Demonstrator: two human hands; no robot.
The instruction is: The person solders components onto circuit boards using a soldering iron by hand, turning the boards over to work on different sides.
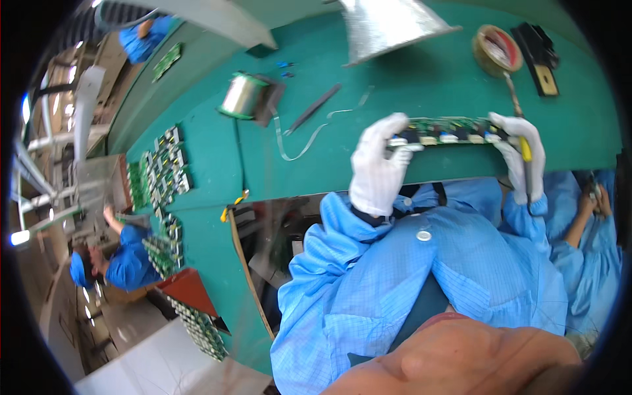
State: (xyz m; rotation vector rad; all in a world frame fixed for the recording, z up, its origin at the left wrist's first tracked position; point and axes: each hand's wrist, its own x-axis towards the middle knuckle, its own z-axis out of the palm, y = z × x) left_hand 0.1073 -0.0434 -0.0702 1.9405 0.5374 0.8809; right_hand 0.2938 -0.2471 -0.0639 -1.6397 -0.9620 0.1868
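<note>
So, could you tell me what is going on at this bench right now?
A person in a blue smock and white gloves holds a long, narrow circuit board above the green bench, the left hand gripping one end and the right hand the other. The right hand also holds a yellow-handled tool. On the bench lie a solder spool, black tweezers and a roll of tape. More circuit boards are stacked at the left, near another worker.

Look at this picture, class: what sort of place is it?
Most likely an electronics assembly workshop. Gloved hands, left and right, hold a circuit board over a green bench; a solder spool and more boards lie nearby.
</note>
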